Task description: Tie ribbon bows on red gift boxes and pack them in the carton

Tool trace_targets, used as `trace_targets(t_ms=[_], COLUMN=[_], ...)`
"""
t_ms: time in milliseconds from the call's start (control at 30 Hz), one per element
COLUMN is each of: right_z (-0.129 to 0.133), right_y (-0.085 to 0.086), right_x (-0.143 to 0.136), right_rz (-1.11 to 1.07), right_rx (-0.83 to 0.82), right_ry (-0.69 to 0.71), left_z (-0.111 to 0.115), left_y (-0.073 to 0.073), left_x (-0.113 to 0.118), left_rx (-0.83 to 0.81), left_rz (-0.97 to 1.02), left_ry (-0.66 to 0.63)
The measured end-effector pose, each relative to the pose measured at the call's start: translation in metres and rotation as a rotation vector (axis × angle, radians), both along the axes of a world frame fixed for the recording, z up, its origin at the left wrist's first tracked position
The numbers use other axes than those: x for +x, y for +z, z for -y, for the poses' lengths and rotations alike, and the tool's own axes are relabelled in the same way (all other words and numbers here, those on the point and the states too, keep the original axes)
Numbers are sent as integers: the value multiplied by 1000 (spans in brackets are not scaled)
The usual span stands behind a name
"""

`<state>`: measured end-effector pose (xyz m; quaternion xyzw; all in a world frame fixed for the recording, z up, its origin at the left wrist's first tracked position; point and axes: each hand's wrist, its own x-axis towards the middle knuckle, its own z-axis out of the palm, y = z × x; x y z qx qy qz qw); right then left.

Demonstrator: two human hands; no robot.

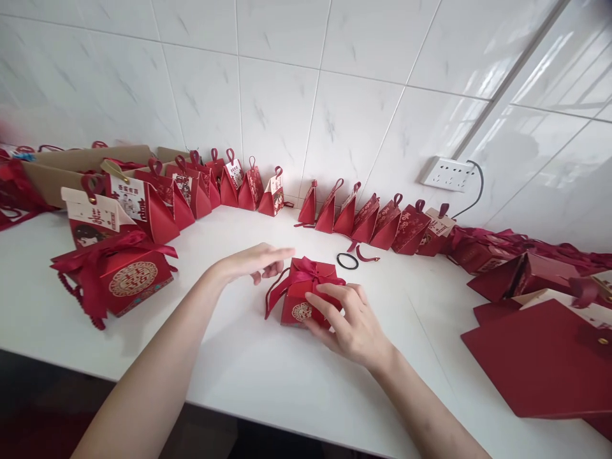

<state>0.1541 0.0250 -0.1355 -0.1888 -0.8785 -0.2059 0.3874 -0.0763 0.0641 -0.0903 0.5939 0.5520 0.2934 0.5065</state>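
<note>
A small red gift box [297, 294] with a dark red ribbon bow [308, 273] on top stands in front of me on the white table [268, 376]. Its front carries a round cream emblem, and a red cord handle [276, 294] hangs at its left side. My right hand [351, 322] grips the box's right front, fingers curved over it. Just left of the box and above the table, my left hand [258, 262] is apart from it, index finger stretched out and the others loosely bent, holding nothing. Behind the box lie a black ring-shaped band [347, 261] and a short red strap [367, 255].
A larger ribboned red box [129, 280] stands at left. Triangular red boxes [366, 220] with loop handles line the tiled wall, near brown cardboard cartons [67, 172]. Flat red boxes [545, 360] pile up at right. A power strip [447, 174] with a black cable is on the wall.
</note>
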Motion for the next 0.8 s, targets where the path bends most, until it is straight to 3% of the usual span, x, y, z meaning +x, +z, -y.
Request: trace_targets(t_ms=[167, 300, 433, 533, 633, 800], right_z=[-4, -6, -14, -26, -38, -47], right_y=[1, 4, 9, 14, 20, 26], right_x=[2, 10, 22, 35, 49, 63], right_rz=[-18, -180, -522, -959, -1348, -1530], right_rx=[-84, -218, -369, -547, -665, -837], right_ry=[74, 152, 27, -58, 45, 231], left_z=[7, 6, 4, -2, -7, -8], left_y=[3, 2, 2, 0, -1, -1], left_x=[-5, -2, -6, -12, -16, -17], left_rx=[26, 55, 42, 102, 230, 327], left_rz=[-135, -29, 249, 550, 839, 1093], left_ry=[-257, -308, -193, 19, 241, 269])
